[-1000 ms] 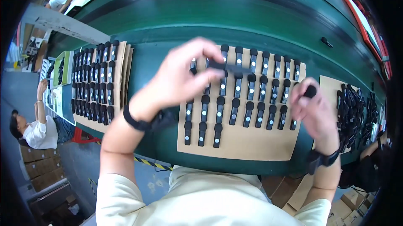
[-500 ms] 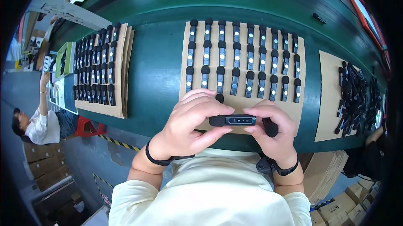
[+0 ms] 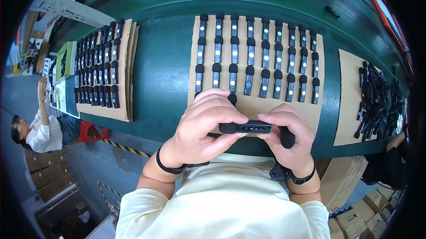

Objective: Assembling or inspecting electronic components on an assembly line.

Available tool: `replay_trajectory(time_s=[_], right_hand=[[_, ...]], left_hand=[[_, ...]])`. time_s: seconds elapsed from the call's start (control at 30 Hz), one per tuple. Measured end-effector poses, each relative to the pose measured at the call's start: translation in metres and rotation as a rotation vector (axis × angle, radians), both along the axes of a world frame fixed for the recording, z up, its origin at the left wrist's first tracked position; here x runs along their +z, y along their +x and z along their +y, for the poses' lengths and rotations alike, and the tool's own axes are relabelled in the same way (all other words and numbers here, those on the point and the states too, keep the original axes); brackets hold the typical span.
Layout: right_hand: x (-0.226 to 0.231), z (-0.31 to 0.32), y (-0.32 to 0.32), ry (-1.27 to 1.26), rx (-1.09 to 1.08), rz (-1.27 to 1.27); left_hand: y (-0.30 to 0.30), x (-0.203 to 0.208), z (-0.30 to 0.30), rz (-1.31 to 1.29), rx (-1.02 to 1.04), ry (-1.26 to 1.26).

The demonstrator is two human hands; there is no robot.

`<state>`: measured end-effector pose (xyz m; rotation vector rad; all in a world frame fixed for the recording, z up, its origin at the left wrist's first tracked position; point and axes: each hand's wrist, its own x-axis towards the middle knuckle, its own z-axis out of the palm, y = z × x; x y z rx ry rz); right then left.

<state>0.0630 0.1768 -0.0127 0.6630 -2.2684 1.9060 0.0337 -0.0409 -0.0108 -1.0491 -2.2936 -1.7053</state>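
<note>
My left hand [image 3: 202,126] and my right hand [image 3: 290,134] pinch a small black wireless microphone [image 3: 254,128] between them, lying sideways with its foam tip to the left and its buttoned side up. Within my right hand a second microphone's round black foam tip [image 3: 287,138] shows; its body is hidden by the fingers. Beyond my hands lies a cardboard sheet [image 3: 284,106] with rows of similar microphones [image 3: 233,54], foam ends pointing away, most with a pale round spot. Another foam tip [image 3: 232,98] peeks out beside my left fingers.
Stacked cardboard on the left [image 3: 128,70] bears more rows of microphones. To the right, a jumbled microphone pile [image 3: 375,101] covers part of another sheet [image 3: 346,123]. One dark piece [image 3: 333,11] lies far off on the green table [image 3: 164,61]. A co-worker [image 3: 40,132] sits at left.
Both hands keep the same pinch on the microphone. The whole view has shifted slightly, so the table and sheets appear a little higher.
</note>
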Motion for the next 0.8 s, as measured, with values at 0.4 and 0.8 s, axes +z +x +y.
replay_trajectory(time_s=[0.4,0.8], right_hand=[[0.001,0.002,-0.002,0.041,-0.003,0.126],[-0.026,0.002,0.012,0.503,-0.042,0.231]], left_hand=[[0.0,-0.004,0.008,-0.014,-0.016,-0.074],[0.005,-0.016,-0.009,-0.001,0.13,-0.195]])
